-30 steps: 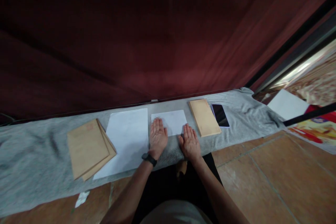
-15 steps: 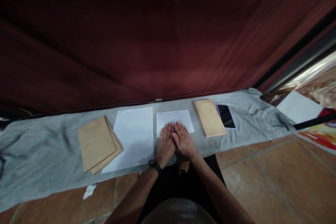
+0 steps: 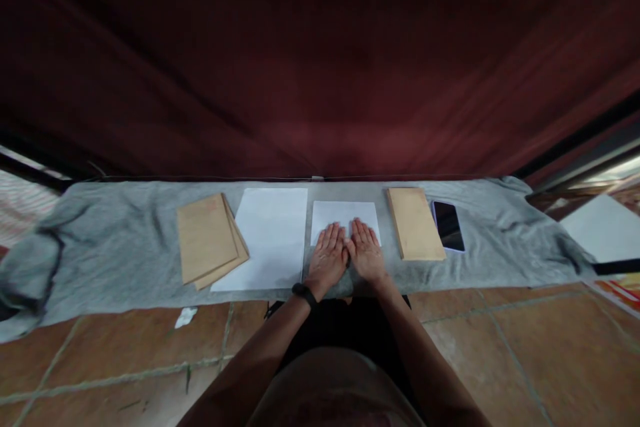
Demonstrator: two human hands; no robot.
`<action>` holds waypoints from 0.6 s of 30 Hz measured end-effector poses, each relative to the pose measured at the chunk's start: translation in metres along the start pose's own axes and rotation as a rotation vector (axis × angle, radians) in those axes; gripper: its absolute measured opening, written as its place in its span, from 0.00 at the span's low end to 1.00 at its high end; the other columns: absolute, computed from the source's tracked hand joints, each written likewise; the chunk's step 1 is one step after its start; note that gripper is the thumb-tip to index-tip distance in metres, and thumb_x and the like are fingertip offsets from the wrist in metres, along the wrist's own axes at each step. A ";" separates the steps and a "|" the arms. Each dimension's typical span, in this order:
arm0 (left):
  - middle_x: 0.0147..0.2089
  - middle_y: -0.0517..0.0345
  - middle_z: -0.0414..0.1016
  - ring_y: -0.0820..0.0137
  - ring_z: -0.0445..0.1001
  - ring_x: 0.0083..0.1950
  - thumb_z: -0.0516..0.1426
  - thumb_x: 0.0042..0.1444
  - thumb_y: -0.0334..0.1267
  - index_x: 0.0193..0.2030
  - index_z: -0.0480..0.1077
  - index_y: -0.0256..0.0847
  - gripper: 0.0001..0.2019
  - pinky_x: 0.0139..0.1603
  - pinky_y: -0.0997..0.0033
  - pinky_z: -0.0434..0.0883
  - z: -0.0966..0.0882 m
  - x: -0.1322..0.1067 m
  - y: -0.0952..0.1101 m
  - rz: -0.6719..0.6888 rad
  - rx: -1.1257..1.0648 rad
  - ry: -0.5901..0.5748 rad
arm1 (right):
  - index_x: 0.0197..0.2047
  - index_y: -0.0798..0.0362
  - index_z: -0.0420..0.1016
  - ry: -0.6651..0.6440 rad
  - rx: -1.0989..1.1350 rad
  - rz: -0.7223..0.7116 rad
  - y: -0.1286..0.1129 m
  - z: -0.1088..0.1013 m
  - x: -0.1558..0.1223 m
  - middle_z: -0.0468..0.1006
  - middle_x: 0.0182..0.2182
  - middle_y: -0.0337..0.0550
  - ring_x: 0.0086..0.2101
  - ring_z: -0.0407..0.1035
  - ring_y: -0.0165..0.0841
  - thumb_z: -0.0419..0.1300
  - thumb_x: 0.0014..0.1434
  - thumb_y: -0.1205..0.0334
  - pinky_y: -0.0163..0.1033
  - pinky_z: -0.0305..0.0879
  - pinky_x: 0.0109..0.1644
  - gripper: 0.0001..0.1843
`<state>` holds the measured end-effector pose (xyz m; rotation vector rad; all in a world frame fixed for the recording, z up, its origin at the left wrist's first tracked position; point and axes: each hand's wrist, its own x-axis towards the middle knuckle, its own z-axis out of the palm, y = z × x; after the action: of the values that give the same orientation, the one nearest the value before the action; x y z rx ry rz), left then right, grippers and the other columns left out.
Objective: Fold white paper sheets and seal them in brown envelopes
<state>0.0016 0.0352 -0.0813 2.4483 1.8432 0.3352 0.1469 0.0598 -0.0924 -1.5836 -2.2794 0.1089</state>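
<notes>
Progress: a small white paper (image 3: 345, 211) lies flat on the cloth-covered desk (image 3: 125, 247), square to the dark red backdrop (image 3: 320, 100), which stands at 12 o'clock. Judged from its flat lie, the laying-out of this paper appears done, and pressing or smoothing appears to be the step in hand. Whether it is folded, or more than one layer, cannot be determined.

Left over, as far as visible: a large white sheet (image 3: 273, 233), at 9 o'clock from the small paper and just beside it, is out of contact with either hand. Brown paper pieces (image 3: 205, 240), apparently envelopes, overlap its far edge at 9 o'clock. A brown stack (image 3: 416, 227) lies at 3 o'clock, with a phone (image 3: 449, 225) just beyond it.

Pose: the left hand (image 3: 329, 257) and right hand (image 3: 367, 253) are open, palms down, gripping nothing. Fingers rest over the near, 6 o'clock edge of the small paper, pointing roughly to 12. The thumbs are close together; contact between them is not certain. Forearms enter from 7 and 5 o'clock; a dark band (image 3: 304, 295) is on the left wrist.
</notes>
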 end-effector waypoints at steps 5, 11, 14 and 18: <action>0.76 0.44 0.49 0.60 0.43 0.78 0.44 0.69 0.42 0.73 0.51 0.30 0.29 0.77 0.52 0.46 -0.004 -0.001 0.002 -0.008 -0.019 0.012 | 0.73 0.64 0.52 0.056 -0.074 0.091 0.016 0.003 -0.001 0.56 0.70 0.58 0.69 0.50 0.44 0.39 0.74 0.49 0.52 0.47 0.72 0.34; 0.76 0.44 0.49 0.60 0.44 0.78 0.45 0.69 0.42 0.73 0.51 0.31 0.29 0.77 0.52 0.46 -0.007 -0.001 0.003 -0.014 -0.030 0.021 | 0.73 0.66 0.52 0.113 -0.085 0.148 0.030 0.005 -0.009 0.56 0.70 0.63 0.69 0.51 0.47 0.38 0.73 0.47 0.55 0.50 0.70 0.36; 0.76 0.44 0.48 0.60 0.43 0.78 0.45 0.69 0.41 0.73 0.51 0.31 0.29 0.77 0.52 0.46 -0.006 -0.001 0.004 -0.011 -0.026 0.024 | 0.72 0.68 0.53 0.135 -0.063 0.195 0.029 -0.001 -0.007 0.56 0.70 0.65 0.69 0.50 0.49 0.37 0.74 0.47 0.57 0.50 0.70 0.37; 0.76 0.42 0.49 0.58 0.44 0.78 0.45 0.68 0.42 0.73 0.51 0.29 0.30 0.76 0.51 0.46 -0.004 0.000 0.005 -0.014 -0.014 0.025 | 0.73 0.66 0.51 0.077 0.038 0.114 0.017 -0.009 0.010 0.53 0.71 0.61 0.70 0.46 0.45 0.35 0.74 0.49 0.56 0.49 0.71 0.35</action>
<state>0.0059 0.0330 -0.0768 2.4316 1.8604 0.3786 0.1618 0.0740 -0.0860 -1.6688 -2.1164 0.1176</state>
